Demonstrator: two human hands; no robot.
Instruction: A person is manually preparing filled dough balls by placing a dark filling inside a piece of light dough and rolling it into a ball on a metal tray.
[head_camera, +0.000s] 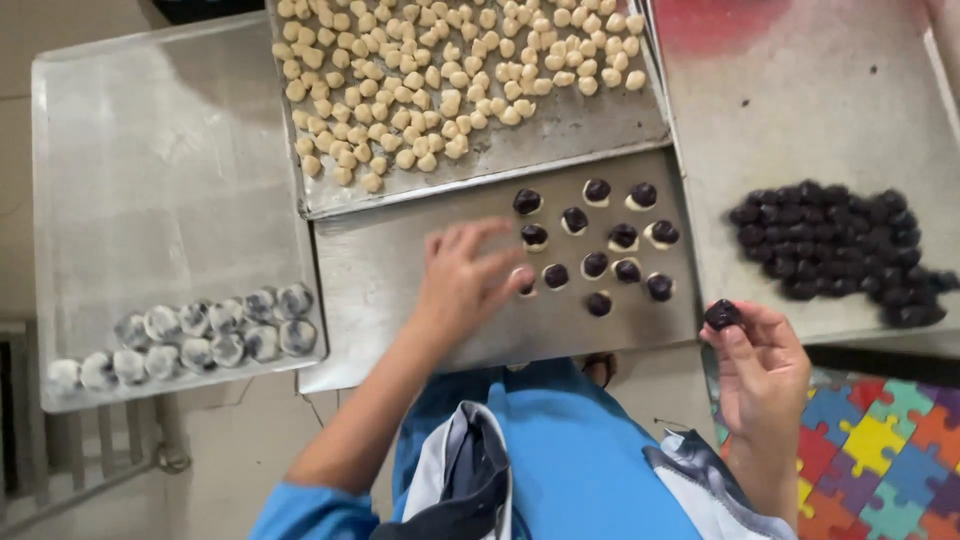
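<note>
A dark round ball (722, 315) is pinched between thumb and fingertips of the right hand (762, 375), held up just off the right edge of the middle tray (400, 300); being round, no long axis or heading can be told. The left hand (465, 280) is spread open, its fingertips on a dough piece (524, 281) among the topped pieces (610, 240) on that tray. Steel trays are laid side by side, one bearing pale dough bits (440, 70), one a heap of dark balls (840, 250), one floured rounds (190, 335). A coloured puzzle mat (880, 450) covers the floor.
</note>
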